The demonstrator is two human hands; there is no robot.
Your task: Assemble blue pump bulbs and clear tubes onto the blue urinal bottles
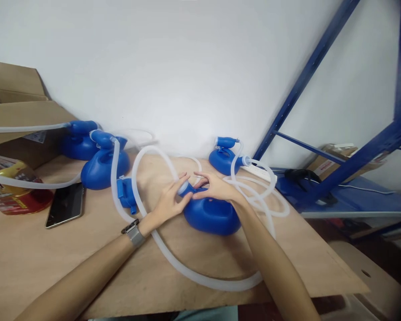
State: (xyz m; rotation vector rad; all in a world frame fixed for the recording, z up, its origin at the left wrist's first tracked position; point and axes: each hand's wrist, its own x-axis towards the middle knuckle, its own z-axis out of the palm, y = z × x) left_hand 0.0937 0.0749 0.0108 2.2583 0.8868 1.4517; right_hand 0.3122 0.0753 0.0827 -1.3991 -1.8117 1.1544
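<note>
A blue plastic urinal bottle [212,218] lies on the wooden table in front of me, its neck pointing up and left. My left hand [172,200] has thumb and fingers around the neck at the white collar [183,187]. From the other side, my right hand [214,187] grips the bottle near the base of the neck, its fingertips partly hidden behind it. A long translucent hose [200,278] loops around the bottle, passing near my left wrist and under my right forearm. Just left of the hose lies a small blue plastic part [127,194].
More blue bottles with hoses stand at the left [102,169] and the back right [222,160]. A phone [66,204], a yellow-red container [20,189] and a cardboard box [26,113] occupy the left side. Blue metal shelving [307,76] rises at the right.
</note>
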